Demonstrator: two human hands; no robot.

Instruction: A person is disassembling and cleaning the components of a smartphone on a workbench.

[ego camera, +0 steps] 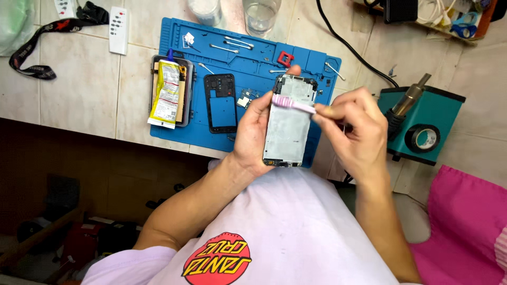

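Left hand: the left hand [252, 132] is wrapped around the left long edge of an opened phone frame [288, 124], thumb along the side, a fingertip showing over its top end; it holds the frame upright, above the near edge of the table [79, 105].
Right hand: the right hand [353, 126] has its fingers pressed together on the handle of a pink toothbrush [292, 104], whose head lies across the upper part of the frame.
Phone frame: bare silver inner plate faces up, dark rim at top and bottom.
Blue mat: a blue work mat [253, 58] lies on the tiled table, behind the hands.
On the mat: a black back cover [221, 103] with a blue opening, a small circuit board [244, 98] just beside it, several cotton swabs [232, 46] toward the far edge, and a small red piece [285, 58].
Left edge of mat: a dark tray-like phone part [186, 92] carries a yellow and white glue tube [168, 92] with a blue cap.
Containers: two clear glasses [261, 14] stand at the far edge; what is in them I cannot tell.
Right side: a teal hot air station [428, 124] with a roll of black tape [423, 139] at its front.
Far left: a white remote [118, 29] and a black lanyard [37, 45].
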